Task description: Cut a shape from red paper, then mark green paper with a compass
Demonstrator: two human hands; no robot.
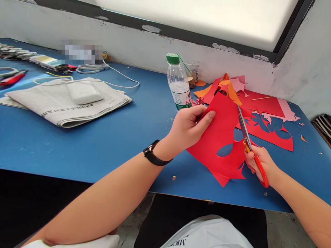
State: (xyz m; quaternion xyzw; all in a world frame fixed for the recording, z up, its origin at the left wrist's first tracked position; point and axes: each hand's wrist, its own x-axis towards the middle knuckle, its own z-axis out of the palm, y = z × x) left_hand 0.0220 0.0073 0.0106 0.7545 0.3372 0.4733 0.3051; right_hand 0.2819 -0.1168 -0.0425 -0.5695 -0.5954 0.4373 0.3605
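My left hand [190, 125] pinches a sheet of red paper [222, 120] by its left edge, thumb on top. Round bites and a leaf-shaped hole are cut out of the sheet, which is tilted above the table. In my right hand [261, 163] is a pair of scissors [244, 125] with red and yellow handles, my fingers wrapped round them. The blades point away from me, beside the sheet's right edge; whether they touch the paper I cannot tell.
A water bottle [178, 82] with a green cap stands behind my left hand. Red, pink and orange paper scraps [271, 134] lie at the right. Folded newspaper [62, 115] with a white case [84, 92] on it and a white cable [121, 84] are at the left of the blue table [116, 144].
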